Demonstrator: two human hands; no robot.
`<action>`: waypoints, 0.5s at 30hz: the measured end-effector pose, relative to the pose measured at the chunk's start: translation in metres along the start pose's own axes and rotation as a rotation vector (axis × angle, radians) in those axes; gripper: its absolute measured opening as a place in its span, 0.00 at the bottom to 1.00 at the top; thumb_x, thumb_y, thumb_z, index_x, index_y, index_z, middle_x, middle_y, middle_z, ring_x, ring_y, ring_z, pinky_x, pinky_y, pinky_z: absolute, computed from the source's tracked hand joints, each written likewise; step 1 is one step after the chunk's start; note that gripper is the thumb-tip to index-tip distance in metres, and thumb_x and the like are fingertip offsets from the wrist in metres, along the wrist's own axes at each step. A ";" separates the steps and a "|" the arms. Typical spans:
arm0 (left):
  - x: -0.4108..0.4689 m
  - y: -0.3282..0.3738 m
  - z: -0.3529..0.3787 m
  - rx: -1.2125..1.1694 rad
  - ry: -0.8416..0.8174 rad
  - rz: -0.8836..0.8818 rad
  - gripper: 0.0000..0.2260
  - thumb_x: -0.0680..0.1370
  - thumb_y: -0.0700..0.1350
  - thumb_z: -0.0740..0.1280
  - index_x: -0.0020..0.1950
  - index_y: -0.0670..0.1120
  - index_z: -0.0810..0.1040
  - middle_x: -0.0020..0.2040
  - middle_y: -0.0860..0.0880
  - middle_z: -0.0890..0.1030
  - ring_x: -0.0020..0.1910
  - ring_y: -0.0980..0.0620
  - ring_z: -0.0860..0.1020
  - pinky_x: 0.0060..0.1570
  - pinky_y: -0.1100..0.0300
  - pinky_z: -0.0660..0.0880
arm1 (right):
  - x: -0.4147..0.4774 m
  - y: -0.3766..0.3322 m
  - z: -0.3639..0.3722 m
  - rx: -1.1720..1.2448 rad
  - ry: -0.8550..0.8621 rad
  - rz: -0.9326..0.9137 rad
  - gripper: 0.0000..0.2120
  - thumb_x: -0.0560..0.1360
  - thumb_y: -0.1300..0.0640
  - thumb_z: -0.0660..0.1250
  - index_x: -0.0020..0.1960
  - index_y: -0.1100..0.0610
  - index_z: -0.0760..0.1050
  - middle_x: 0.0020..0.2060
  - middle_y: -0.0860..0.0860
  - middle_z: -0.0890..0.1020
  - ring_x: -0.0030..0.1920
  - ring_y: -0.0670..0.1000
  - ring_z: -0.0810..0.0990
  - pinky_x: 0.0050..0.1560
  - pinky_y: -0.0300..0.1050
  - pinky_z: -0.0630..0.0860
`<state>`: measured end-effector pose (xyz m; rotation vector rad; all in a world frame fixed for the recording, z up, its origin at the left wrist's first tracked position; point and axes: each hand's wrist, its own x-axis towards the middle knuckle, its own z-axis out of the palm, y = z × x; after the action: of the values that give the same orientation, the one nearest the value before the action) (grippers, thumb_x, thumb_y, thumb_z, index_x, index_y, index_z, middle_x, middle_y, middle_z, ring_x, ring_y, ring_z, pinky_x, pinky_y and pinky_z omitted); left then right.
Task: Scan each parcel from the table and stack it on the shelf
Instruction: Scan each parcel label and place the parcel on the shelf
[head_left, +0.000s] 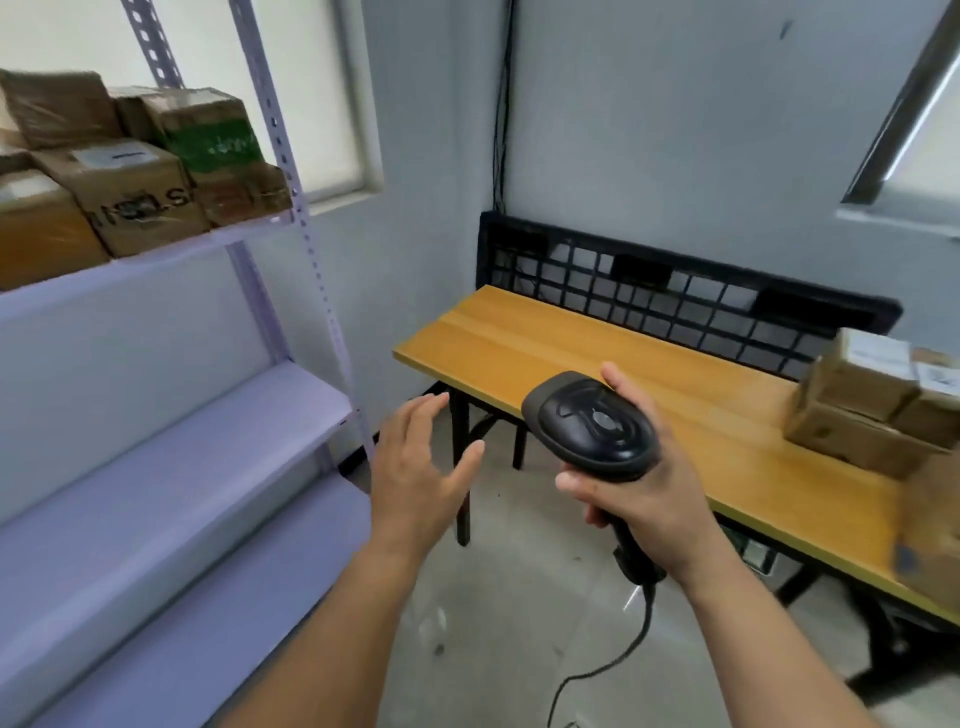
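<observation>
My right hand (652, 493) grips the handle of a black barcode scanner (592, 426), its head pointing up and left over the near edge of the wooden table (545, 348). My left hand (421, 467) hovers empty with fingers spread, between the table and the shelf. Several cardboard parcels (872, 400) sit stacked at the table's right end. More cardboard parcels (135, 187) fill the upper level of the lilac metal shelf (171, 457) on the left.
A black wire grid panel (675, 301) stands along the table's back against the wall. The scanner's cable (623, 654) hangs down to the concrete floor. The shelf's lower levels carry nothing. A window sits behind the shelf.
</observation>
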<state>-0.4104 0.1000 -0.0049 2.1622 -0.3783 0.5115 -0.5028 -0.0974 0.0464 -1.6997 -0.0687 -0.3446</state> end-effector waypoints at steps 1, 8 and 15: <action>-0.004 0.014 0.014 -0.003 -0.015 0.020 0.28 0.72 0.59 0.65 0.67 0.45 0.74 0.62 0.48 0.75 0.63 0.51 0.71 0.63 0.55 0.69 | -0.007 0.001 -0.017 -0.004 0.026 0.001 0.46 0.60 0.58 0.83 0.68 0.31 0.65 0.52 0.50 0.82 0.34 0.48 0.81 0.28 0.47 0.78; -0.032 0.099 0.109 -0.053 -0.167 0.066 0.26 0.73 0.54 0.71 0.69 0.47 0.72 0.66 0.49 0.72 0.66 0.50 0.70 0.64 0.46 0.70 | -0.053 0.008 -0.132 -0.039 0.148 0.048 0.46 0.60 0.58 0.80 0.72 0.37 0.64 0.56 0.49 0.81 0.35 0.50 0.82 0.30 0.52 0.80; -0.060 0.167 0.184 -0.129 -0.358 0.120 0.26 0.75 0.52 0.71 0.71 0.51 0.69 0.65 0.56 0.69 0.66 0.58 0.67 0.66 0.54 0.67 | -0.092 0.020 -0.216 -0.038 0.312 0.099 0.45 0.60 0.60 0.80 0.70 0.36 0.65 0.55 0.42 0.81 0.35 0.55 0.82 0.30 0.50 0.80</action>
<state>-0.4950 -0.1408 -0.0205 2.1116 -0.7204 0.1557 -0.6266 -0.2978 0.0283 -1.6615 0.2523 -0.5347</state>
